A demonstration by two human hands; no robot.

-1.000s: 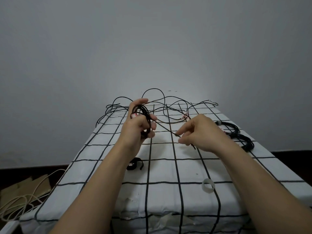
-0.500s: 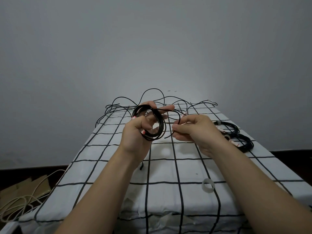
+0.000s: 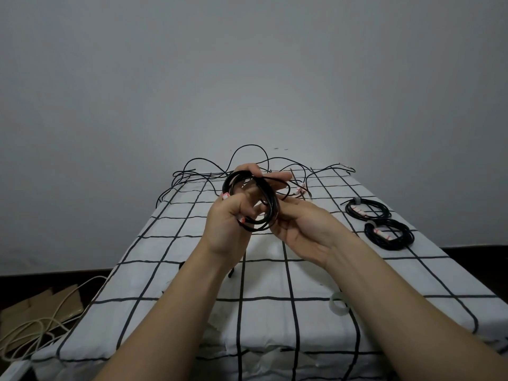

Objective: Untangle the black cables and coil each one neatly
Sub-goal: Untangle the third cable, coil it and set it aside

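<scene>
My left hand [image 3: 229, 224] grips the coil [image 3: 272, 202], fingers curled through it; my right hand [image 3: 305, 229], touching its right rim, pinches the tail [image 3: 288, 189] (contact half hidden), which arcs just above-right, nearest that hand.

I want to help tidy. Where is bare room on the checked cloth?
Bare cloth lies left of the left hand, nearer than the tangle. More lies between the forearms, left of the white ring. Crowded: the tangled far end and the right side's two coils.
</scene>
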